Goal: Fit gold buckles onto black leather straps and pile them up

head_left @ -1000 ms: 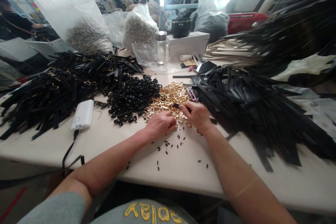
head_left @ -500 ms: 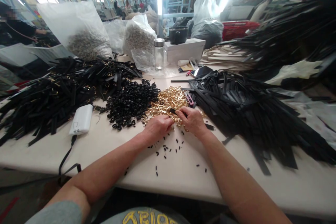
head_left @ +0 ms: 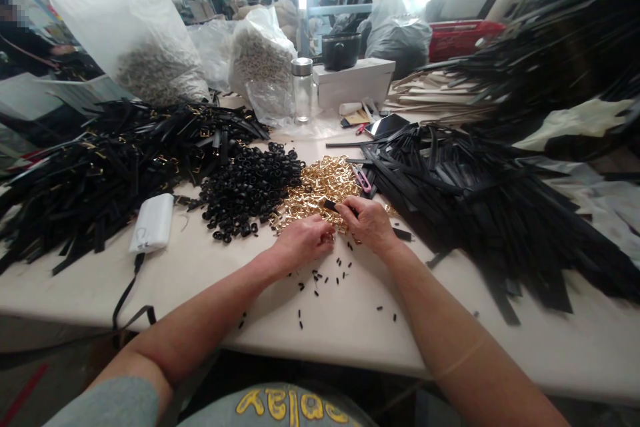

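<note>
My right hand point(head_left: 369, 223) is closed around a short black strap point(head_left: 330, 204), whose end sticks out to the left over a heap of gold buckles point(head_left: 323, 180). Beside it, my left hand point(head_left: 306, 239) has its fingers curled together at the heap's near edge; what they hold, if anything, is hidden. Small black pieces point(head_left: 338, 280) lie scattered on the table just below both hands. Left of the buckles is a mound of black loops point(head_left: 245, 190). A pink-handled tool point(head_left: 362, 178) rests at the buckles' right side.
Long black straps point(head_left: 450, 193) are piled to the right, and buckled black straps point(head_left: 115, 160) to the left. A white power bank point(head_left: 153, 223) with a cable lies at left. Behind stand a glass bottle point(head_left: 302, 97), a white box point(head_left: 355, 85) and filled plastic bags point(head_left: 263, 57).
The view has shifted slightly. My left hand has turned a little, its fingers curling near the buckles. My right hand keeps hold of the black strap in about the same place.
</note>
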{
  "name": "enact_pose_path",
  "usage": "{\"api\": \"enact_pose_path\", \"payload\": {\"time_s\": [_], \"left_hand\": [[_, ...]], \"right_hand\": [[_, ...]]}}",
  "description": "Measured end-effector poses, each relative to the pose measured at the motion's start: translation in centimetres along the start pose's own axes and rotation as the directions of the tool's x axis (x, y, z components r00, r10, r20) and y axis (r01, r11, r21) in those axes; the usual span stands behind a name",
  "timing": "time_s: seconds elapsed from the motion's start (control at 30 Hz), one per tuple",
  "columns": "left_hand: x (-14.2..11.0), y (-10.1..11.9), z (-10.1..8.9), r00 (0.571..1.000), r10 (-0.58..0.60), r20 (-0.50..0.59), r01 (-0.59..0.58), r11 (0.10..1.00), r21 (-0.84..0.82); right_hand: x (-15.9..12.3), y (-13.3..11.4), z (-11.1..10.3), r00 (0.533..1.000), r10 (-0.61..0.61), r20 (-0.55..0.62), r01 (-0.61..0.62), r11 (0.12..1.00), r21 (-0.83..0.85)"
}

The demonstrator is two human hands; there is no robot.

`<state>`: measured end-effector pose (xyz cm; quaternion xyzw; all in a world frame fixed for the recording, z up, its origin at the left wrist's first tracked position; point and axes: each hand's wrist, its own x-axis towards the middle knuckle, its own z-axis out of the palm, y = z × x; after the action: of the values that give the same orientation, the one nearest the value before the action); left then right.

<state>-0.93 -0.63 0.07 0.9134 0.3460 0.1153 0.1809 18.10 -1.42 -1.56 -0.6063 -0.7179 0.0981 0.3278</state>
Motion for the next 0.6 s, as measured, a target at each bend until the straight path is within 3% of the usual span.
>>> {"api": "enact_pose_path", "payload": {"time_s": [0.17,0.4,0.5,0.6], "left_hand": [[0.0,-0.4,0.0,0.996,-0.081,-0.040,0.082,0.996,0.030],[0.0,-0.7,0.1,0.999,-0.033,0.032,0.036,0.996,-0.086],[0.0,-0.9,0.2,0.999,-0.047,-0.015,0.043,0.979,-0.197],[0.1,-1.2,0.2,0.985,-0.143,-0.097,0.094,0.917,-0.388]], "right_hand": [[0.0,-0.1,-0.1,1.000,-0.010,-0.002,0.010,1.000,-0.006],[-0.1,-0.1,-0.1,1.000,-0.016,-0.003,0.016,1.000,-0.009],[-0.1,-0.2,-0.2,1.000,-0.014,-0.012,0.014,1.000,-0.007],[0.0,-0.2,-0.3,1.000,-0.019,-0.013,0.019,1.000,0.006]]}}
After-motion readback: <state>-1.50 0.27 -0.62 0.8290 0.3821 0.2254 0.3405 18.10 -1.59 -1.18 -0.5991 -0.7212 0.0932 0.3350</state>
